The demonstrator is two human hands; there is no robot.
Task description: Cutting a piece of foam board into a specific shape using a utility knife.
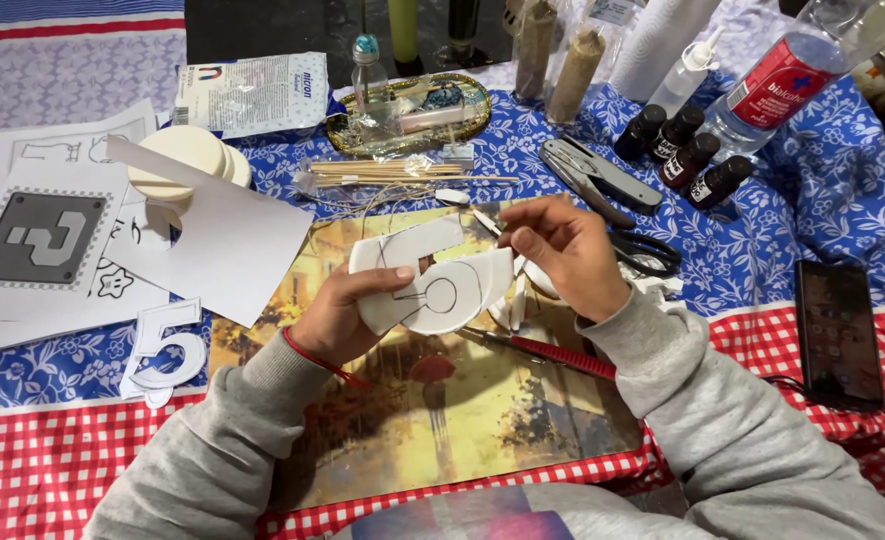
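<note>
One white foam numeral cutout [430,283]; pencilled outlines

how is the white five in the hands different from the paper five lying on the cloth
The held five is thick, uncut around its pencilled outline and gripped by the left hand and right hand. The paper five is thin, fully cut out and lies flat, untouched. Both are white.

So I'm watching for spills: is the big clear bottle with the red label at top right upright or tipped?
Tipped. The clear bottle lies slanted across the blue floral cloth, its neck toward the small dark bottles.
</note>
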